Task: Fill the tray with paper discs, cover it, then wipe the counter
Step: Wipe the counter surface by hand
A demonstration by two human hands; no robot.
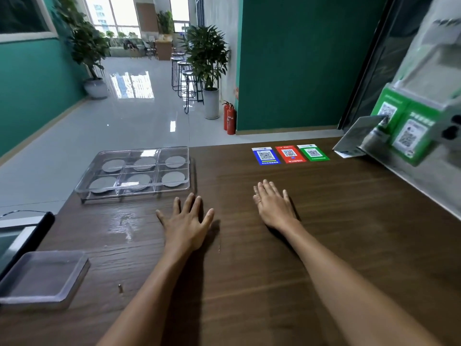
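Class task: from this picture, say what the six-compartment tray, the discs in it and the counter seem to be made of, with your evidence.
Tray: clear, glossy, rigid plastic, probably; the discs and counter show through its walls.
Discs: flat matte grey rounds, consistent with paper, though card cannot be ruled out.
Counter: dark brown wood grain with a sheen; solid wood or laminate cannot be told apart.

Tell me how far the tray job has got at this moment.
Filling looks done: each of the six compartments of the clear tray holds a grey disc. Whether a lid is on it I cannot tell; a clear shallow box sits apart at the counter's near left. Nothing is in hand: the left hand and right hand lie flat, empty. No cloth shows.
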